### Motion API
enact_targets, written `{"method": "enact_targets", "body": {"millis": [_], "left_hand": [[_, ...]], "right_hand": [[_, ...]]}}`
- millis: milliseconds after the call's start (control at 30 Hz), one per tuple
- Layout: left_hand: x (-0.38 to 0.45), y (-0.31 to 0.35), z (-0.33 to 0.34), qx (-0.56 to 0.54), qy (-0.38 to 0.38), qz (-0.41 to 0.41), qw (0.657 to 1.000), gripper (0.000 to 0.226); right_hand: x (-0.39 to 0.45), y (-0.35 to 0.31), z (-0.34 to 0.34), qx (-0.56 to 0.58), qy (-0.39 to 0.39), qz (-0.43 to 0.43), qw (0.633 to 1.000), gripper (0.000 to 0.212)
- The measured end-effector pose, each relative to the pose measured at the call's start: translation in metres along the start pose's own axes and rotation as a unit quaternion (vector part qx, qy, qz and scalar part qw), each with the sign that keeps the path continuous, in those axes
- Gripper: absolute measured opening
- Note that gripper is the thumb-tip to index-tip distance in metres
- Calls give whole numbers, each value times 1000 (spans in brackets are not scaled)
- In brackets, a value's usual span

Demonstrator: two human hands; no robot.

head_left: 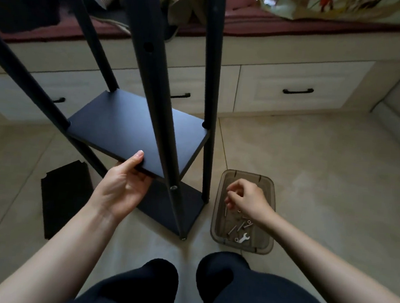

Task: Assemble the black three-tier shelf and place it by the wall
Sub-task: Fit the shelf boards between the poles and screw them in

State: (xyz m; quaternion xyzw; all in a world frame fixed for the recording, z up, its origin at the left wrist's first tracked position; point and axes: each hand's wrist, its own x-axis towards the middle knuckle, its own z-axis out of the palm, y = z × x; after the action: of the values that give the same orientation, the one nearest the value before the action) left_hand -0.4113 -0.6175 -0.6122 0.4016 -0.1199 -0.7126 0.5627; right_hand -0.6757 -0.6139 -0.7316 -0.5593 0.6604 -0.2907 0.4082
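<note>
Matte black shelf (133,126) on four poles, left hand (124,186) gripping its middle board, right hand (248,199) pinching a screw (225,210).

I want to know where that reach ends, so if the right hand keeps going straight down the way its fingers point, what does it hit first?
Probably the loose bolts lying in the tray. The right hand hangs over them, fingers curled downward, though its height above them is unclear.
</note>
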Motion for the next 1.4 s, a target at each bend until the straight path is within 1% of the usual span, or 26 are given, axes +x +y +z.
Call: {"method": "enact_targets", "body": {"millis": [100,200,300,400,467,533,633,667,767,833,1033,1067,1200,1300,1400], "left_hand": [[-1,0,-1,2,2,-3,1000,57],[0,0,-2,5,0,-5,1000,39],[-1,-1,-2,6,0,-4,1000,30],[-2,-2,0,0,-11,-4,1000,23],[-3,-2,0,-2,-12,-6,1000,21],[-3,-2,0,-5,-13,-7,1000,21],[-3,-2,1,-15,-14,-7,1000,19],[-3,-2,1,-16,-15,-6,1000,19],[-5,-1,-1,-14,-22,-4,1000,20],[-8,0,-4,-10,-27,-4,1000,21],[-16,12,-8,-25,-31,-12,999,20],[-16,14,-6,-35,-29,-14,999,21],[-15,27,-1,-84,-24,-14,996,24],[-14,41,-2,-126,-25,-3,992,28],[-15,57,-6,-181,-29,6,983,30]], "right_hand": [[-6,-28,-9,48,-4,-20,999,5],[-9,-58,-17,97,-8,-38,995,3],[-6,-88,-27,161,17,-53,985,6],[-4,-109,-24,248,45,-22,968,14],[-7,-113,-9,277,21,27,960,17],[-12,-107,13,262,-12,68,963,17],[-17,-93,45,205,-52,72,975,18],[-19,-91,52,204,-65,68,974,18],[-22,-93,67,283,-100,40,953,16],[-24,-97,71,311,-102,9,945,16],[-30,-100,84,320,-92,-60,941,38],[-27,-102,85,312,-85,-71,944,39],[-15,-124,84,285,-56,-99,952,21],[-11,-153,76,265,-64,-115,955,22],[-9,-188,69,257,-74,-129,955,18]]}}
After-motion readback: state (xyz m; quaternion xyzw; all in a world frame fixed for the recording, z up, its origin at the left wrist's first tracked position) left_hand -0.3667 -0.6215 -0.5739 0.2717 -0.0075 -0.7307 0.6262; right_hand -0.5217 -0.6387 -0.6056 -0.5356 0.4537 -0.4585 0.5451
